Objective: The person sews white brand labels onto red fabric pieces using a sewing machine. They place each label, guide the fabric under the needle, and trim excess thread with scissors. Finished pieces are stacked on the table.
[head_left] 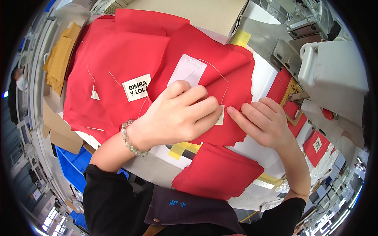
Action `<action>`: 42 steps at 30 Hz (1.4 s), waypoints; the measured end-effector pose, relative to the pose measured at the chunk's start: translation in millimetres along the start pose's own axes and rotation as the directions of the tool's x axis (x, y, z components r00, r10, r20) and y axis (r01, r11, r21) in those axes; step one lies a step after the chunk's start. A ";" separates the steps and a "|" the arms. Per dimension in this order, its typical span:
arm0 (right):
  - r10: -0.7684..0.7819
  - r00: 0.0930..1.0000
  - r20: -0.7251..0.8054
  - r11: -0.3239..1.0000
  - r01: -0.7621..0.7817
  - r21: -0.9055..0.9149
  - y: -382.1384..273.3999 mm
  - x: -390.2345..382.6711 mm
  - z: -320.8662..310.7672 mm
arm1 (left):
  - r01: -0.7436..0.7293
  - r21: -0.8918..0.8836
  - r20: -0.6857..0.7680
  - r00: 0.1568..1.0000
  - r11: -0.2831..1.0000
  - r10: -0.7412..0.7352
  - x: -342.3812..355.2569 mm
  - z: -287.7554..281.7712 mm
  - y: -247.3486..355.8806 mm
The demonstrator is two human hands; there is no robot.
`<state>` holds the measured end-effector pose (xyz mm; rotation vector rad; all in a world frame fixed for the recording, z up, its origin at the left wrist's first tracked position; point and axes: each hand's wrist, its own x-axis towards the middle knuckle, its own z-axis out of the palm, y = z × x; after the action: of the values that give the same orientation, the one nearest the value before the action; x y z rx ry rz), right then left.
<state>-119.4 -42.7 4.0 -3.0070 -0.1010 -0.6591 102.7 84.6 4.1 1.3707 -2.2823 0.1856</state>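
Observation:
A red fabric piece [232, 70] lies uppermost on a spread pile of red fabric [106, 47]. My left hand [179, 114], with a beaded bracelet at the wrist, is closed over it; its bent fingertips press at a small cream label [220, 116], partly covering it. My right hand [267, 124] is just right of that label, its fingers curled and its thumb pointing toward the label; whatever it pinches, if anything, is hidden. A pale translucent patch [189, 69] shows above my left knuckles, with loose thread around it. Another cream printed label [137, 87] lies to the left.
A folded red fabric stack [216, 173] lies nearest me. Yellow-brown paper pieces [63, 55] sit in a box at far left, above a blue bin [69, 169]. A cardboard box [208, 15] stands behind. A pale machine body [334, 74] bounds the right side, near a wooden frame [292, 98].

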 end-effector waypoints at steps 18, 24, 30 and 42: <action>0.003 1.000 -0.023 0.999 -0.002 0.042 2.0 6.9 7.3 | -0.011 0.032 -0.004 1.000 0.999 0.011 3.6 4.3 1.8; 0.025 0.999 -0.021 0.997 -0.024 0.077 2.6 6.7 8.3 | 0.006 -0.020 0.006 1.000 1.000 -0.006 5.4 4.6 -0.8; 0.036 0.999 -0.023 0.995 -0.034 0.094 4.2 3.7 6.1 | 0.025 -0.034 -0.017 1.000 0.999 -0.025 -1.2 4.3 -1.6; 0.021 1.000 -0.016 0.997 -0.020 0.076 3.4 4.7 7.9 | 0.015 -0.014 0.001 1.000 1.000 -0.015 1.8 4.6 -1.6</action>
<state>-111.6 -45.3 -1.4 -2.9257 -0.0918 -0.6629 101.9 80.8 0.6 1.3806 -2.2699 0.1638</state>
